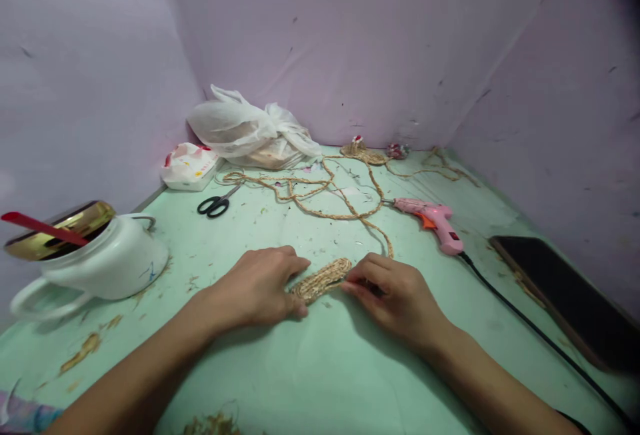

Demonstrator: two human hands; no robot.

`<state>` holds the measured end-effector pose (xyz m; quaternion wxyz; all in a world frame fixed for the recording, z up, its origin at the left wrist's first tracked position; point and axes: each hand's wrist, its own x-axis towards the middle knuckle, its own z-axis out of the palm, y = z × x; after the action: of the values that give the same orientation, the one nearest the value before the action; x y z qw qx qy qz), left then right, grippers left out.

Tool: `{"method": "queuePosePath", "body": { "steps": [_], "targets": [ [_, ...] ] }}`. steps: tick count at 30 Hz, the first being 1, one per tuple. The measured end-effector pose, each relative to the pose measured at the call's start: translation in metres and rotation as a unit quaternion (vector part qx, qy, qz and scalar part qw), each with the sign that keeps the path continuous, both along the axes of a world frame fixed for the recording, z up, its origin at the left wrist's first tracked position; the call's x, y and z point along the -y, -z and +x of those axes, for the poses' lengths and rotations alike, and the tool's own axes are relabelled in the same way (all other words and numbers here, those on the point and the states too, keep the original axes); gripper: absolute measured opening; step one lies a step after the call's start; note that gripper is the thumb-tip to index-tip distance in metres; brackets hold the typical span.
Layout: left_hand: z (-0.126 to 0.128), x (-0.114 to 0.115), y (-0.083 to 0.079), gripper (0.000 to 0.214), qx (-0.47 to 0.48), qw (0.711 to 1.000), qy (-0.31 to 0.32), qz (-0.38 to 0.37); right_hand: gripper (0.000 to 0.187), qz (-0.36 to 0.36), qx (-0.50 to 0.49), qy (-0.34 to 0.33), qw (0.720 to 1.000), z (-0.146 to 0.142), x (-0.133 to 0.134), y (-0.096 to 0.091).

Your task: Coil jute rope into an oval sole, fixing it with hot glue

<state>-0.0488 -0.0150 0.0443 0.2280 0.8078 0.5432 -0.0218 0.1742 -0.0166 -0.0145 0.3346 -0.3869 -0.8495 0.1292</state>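
A small oval mat of coiled jute rope (pixel 321 280) lies on the green table (pixel 320 368) between my hands. My left hand (pixel 260 286) rests on its left end, fingers curled and pressing it against the table. My right hand (pixel 393 292) pinches the mat's right end, where the loose jute rope (pixel 345 212) runs away toward the back of the table in loops.
A pink glue gun (pixel 434 220) lies right of the rope, its black cord (pixel 530 328) trailing to the front right. Nearby are a dark phone (pixel 565 295), black scissors (pixel 216 204), a white jar with a gold lid (pixel 95 258), a plastic bag (pixel 250 130) and a tissue pack (pixel 189 166).
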Motion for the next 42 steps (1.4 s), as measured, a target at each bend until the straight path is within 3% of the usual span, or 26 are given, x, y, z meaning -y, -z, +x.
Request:
{"method": "queuePosePath", "body": {
  "steps": [5,9,15,20,24,27,29,31,32,36,39,42],
  "targets": [
    [-0.015,-0.005,-0.003,0.063,0.031,0.999,0.028,-0.033,0.012,-0.006,0.003,-0.006,1.000,-0.001,0.007,0.002],
    [-0.020,-0.006,-0.006,0.074,0.027,0.997,0.055,-0.043,0.012,-0.026,0.018,-0.020,0.999,-0.002,0.014,0.004],
    [-0.027,-0.009,-0.007,0.072,0.056,0.994,0.082,-0.052,0.014,-0.054,0.021,-0.027,0.998,-0.003,0.020,0.002],
    [-0.034,-0.015,-0.006,0.064,0.073,0.992,0.069,-0.078,0.018,-0.032,0.055,-0.003,0.998,0.005,0.022,0.004],
    [-0.026,-0.014,0.000,0.027,0.110,0.992,-0.019,-0.053,0.009,-0.018,0.047,0.026,0.998,0.010,0.032,0.004],
    [-0.009,-0.005,0.004,0.028,0.136,0.987,-0.072,-0.043,0.024,0.032,-0.016,0.033,0.999,0.010,0.043,-0.002],
    [0.000,0.000,0.005,0.027,0.146,0.985,-0.087,-0.014,0.018,0.066,-0.093,0.037,0.993,0.012,0.047,-0.008],
    [0.005,0.004,0.006,0.025,0.162,0.981,-0.107,0.009,0.008,0.049,-0.151,0.068,0.985,0.018,0.046,-0.013],
    [0.006,0.004,0.007,0.025,0.168,0.978,-0.120,0.016,0.014,0.028,-0.162,0.098,0.981,0.021,0.043,-0.015],
    [0.004,0.001,0.007,0.021,0.120,0.977,-0.171,0.047,0.021,0.004,-0.109,0.176,0.978,0.030,0.010,-0.028],
    [-0.008,-0.007,0.002,0.021,0.021,0.972,-0.211,0.098,0.021,0.025,-0.060,0.125,0.990,0.013,-0.024,-0.044],
    [-0.035,-0.025,-0.005,0.030,-0.050,0.919,-0.320,0.226,0.022,-0.028,-0.024,0.056,0.998,-0.024,-0.054,-0.058]
  ]
}}
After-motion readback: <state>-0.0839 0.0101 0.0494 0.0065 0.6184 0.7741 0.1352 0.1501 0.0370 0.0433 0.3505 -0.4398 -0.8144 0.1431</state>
